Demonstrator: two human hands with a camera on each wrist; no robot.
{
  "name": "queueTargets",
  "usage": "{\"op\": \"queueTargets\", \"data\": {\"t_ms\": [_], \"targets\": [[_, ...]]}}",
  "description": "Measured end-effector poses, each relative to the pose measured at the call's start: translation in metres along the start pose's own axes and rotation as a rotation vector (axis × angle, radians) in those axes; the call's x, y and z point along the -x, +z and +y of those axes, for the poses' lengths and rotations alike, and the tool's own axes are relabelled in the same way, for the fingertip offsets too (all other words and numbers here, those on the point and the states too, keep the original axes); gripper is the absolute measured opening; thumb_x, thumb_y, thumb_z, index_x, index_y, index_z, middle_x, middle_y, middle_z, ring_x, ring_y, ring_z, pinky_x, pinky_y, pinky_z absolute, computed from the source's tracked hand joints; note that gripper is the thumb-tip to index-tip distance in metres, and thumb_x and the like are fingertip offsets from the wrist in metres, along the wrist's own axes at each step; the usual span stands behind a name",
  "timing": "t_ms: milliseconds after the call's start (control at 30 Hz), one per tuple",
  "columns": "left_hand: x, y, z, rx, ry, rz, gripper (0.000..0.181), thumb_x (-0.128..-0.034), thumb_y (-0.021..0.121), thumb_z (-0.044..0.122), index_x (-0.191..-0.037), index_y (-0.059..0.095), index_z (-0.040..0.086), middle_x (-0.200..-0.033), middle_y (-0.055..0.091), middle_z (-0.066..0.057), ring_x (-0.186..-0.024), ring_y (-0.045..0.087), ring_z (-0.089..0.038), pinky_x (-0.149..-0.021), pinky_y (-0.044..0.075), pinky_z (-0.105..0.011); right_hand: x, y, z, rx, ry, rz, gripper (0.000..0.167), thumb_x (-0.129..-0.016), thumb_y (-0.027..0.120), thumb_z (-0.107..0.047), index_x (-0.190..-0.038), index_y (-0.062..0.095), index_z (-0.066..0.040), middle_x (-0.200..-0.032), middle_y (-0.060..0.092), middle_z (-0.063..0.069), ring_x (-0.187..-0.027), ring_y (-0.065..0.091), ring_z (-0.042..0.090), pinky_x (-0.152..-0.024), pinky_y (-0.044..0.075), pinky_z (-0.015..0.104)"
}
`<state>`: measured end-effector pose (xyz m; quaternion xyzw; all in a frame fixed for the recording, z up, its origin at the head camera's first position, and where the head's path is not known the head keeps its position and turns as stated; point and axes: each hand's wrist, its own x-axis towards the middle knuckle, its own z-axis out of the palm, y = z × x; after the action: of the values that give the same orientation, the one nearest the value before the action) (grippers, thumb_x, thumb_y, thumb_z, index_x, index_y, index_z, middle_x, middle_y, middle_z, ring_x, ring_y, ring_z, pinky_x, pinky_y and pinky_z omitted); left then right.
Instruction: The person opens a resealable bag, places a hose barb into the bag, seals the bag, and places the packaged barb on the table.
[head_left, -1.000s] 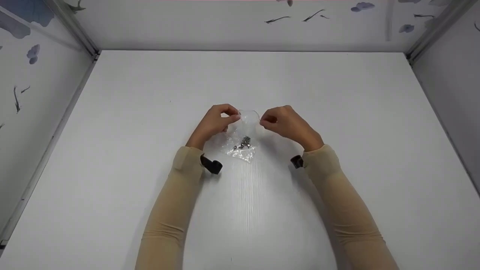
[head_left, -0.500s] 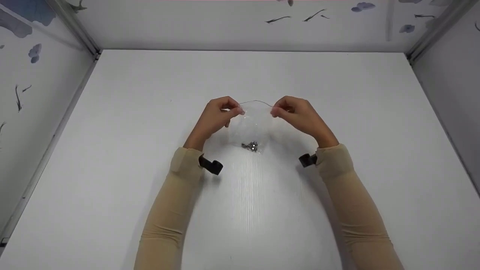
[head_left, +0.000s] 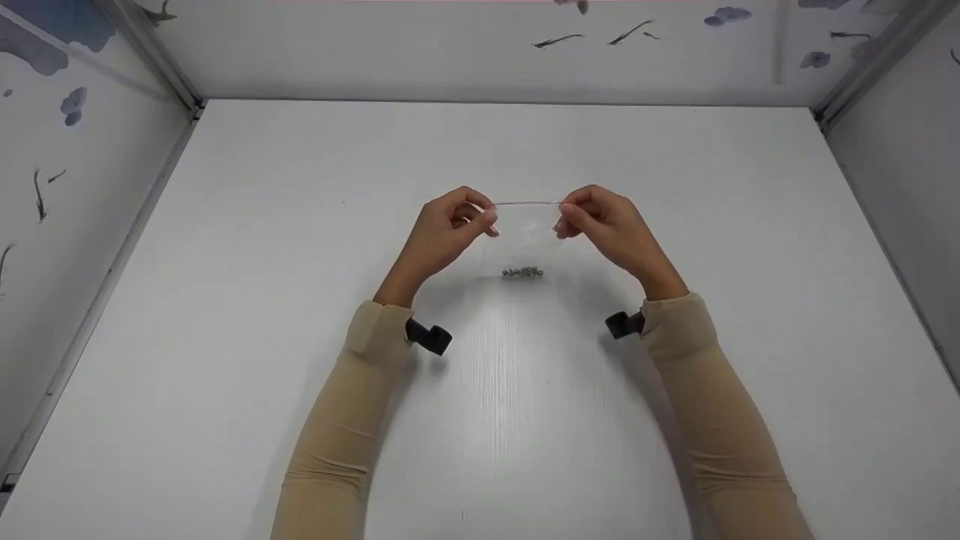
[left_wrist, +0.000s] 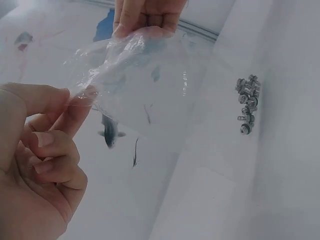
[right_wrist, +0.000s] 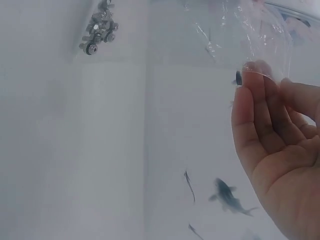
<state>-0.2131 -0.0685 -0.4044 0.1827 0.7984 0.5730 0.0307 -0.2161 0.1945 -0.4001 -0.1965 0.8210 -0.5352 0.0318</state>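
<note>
A clear plastic bag (head_left: 525,238) hangs upright between my two hands, its top edge pulled straight. My left hand (head_left: 450,227) pinches one top corner between thumb and fingertips. The other top corner is pinched by my right hand (head_left: 609,226). Along the bag's bottom lies a row of several small silver screws (head_left: 523,273). Up close in the left wrist view the screws (left_wrist: 247,105) show round heads with dark rings under them. In the right wrist view the plastic bag (right_wrist: 260,37) runs into the grip of thumb and fingers.
A white table (head_left: 225,300) spreads beneath the hands. White panels with printed flowers and fish, such as the back panel (head_left: 450,52), enclose it at the back and sides. Black wrist cameras, like the left one (head_left: 430,337), stick out inward from the sleeves.
My hands have moved apart and up, drawing the bag's top edge from slack to straight. The bag has lifted to hang upright, and the screws have spread from a clump into a row.
</note>
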Motion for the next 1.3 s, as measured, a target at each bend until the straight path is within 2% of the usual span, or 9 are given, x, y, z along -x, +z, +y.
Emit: {"op": "queueTargets", "data": {"t_ms": [133,267,333,533,700,900,1000,1200,1300], "targets": [[0.000,0.004,-0.002,-0.050,0.042,0.030,0.018,-0.0964,0.059,0.029,-0.104,0.066,0.014,-0.087,0.073,-0.003,-0.073,0.063,-0.016,-0.063,0.040,-0.026,0.003,-0.004,-0.002,0.016,-0.011,-0.009,0.024,-0.097,0.057,-0.022,-0.106,0.061,0.001,-0.091,0.068,0.012,-0.082,0.067,0.011,-0.081,0.053,0.022],[0.000,0.006,-0.004,-0.099,0.086,0.067,0.020,-0.0970,0.058,0.029,-0.102,0.067,0.013,-0.088,0.073,-0.001,-0.076,0.063,-0.021,-0.061,0.039,-0.024,0.005,-0.008,-0.006,0.033,-0.035,-0.029,0.026,-0.095,0.060,-0.023,-0.105,0.064,0.001,-0.094,0.069,0.012,-0.084,0.067,0.011,-0.082,0.053,0.023],[0.001,0.007,-0.004,-0.119,0.112,0.076,0.020,-0.0969,0.058,0.029,-0.101,0.068,0.013,-0.090,0.072,-0.001,-0.070,0.059,-0.023,-0.059,0.037,-0.023,0.006,-0.010,-0.007,0.064,-0.044,-0.042,0.027,-0.095,0.061,-0.024,-0.105,0.065,0.000,-0.095,0.069,0.012,-0.085,0.067,0.010,-0.081,0.053,0.022],[0.001,0.009,-0.005,-0.158,0.174,0.113,0.022,-0.0969,0.058,0.028,-0.099,0.068,0.008,-0.091,0.070,-0.002,-0.048,0.033,-0.011,-0.050,0.031,-0.022,0.008,-0.011,-0.008,0.171,-0.086,-0.031,0.024,-0.094,0.062,-0.024,-0.100,0.069,-0.002,-0.091,0.070,0.009,-0.082,0.066,0.010,-0.079,0.051,0.016],[-0.001,0.012,-0.006,-0.180,0.195,0.152,0.023,-0.0964,0.059,0.026,-0.097,0.069,0.006,-0.088,0.072,-0.002,-0.049,0.033,-0.009,-0.050,0.030,-0.021,0.008,-0.009,-0.004,0.194,-0.131,-0.001,0.022,-0.095,0.060,-0.022,-0.099,0.067,-0.002,-0.089,0.070,0.007,-0.081,0.064,0.009,-0.078,0.048,0.015],[-0.002,0.014,-0.007,-0.203,0.227,0.153,0.022,-0.0969,0.058,0.024,-0.096,0.068,0.005,-0.087,0.073,-0.004,-0.050,0.034,-0.010,-0.051,0.030,-0.021,0.007,-0.005,0.000,0.196,-0.122,0.015,0.022,-0.097,0.058,-0.021,-0.097,0.065,-0.001,-0.088,0.070,0.007,-0.079,0.063,0.006,-0.075,0.048,0.015],[-0.002,0.014,-0.008,-0.170,0.219,0.136,0.020,-0.0973,0.058,0.023,-0.097,0.067,0.005,-0.088,0.071,-0.005,-0.050,0.034,-0.010,-0.051,0.030,-0.021,0.006,-0.005,0.001,0.203,-0.105,0.011,0.022,-0.096,0.059,-0.023,-0.098,0.065,-0.002,-0.088,0.070,0.007,-0.079,0.063,0.005,-0.075,0.048,0.015],[-0.002,0.014,-0.009,-0.097,0.134,0.120,0.020,-0.0931,0.064,0.024,-0.102,0.069,0.007,-0.093,0.069,-0.005,-0.056,0.041,-0.012,-0.055,0.035,-0.022,0.007,-0.006,-0.002,0.207,-0.094,-0.027,0.022,-0.095,0.061,-0.023,-0.101,0.067,-0.003,-0.090,0.069,0.008,-0.082,0.063,0.018,-0.075,0.047,0.014],[-0.001,0.013,-0.007,-0.096,0.096,0.119,0.021,-0.0911,0.067,0.027,-0.103,0.071,0.010,-0.095,0.069,-0.003,-0.060,0.043,-0.012,-0.058,0.036,-0.022,0.006,-0.007,-0.004,0.204,-0.094,-0.043,0.022,-0.093,0.063,-0.023,-0.101,0.068,-0.003,-0.091,0.069,0.008,-0.082,0.063,0.019,-0.076,0.048,0.014]]}}
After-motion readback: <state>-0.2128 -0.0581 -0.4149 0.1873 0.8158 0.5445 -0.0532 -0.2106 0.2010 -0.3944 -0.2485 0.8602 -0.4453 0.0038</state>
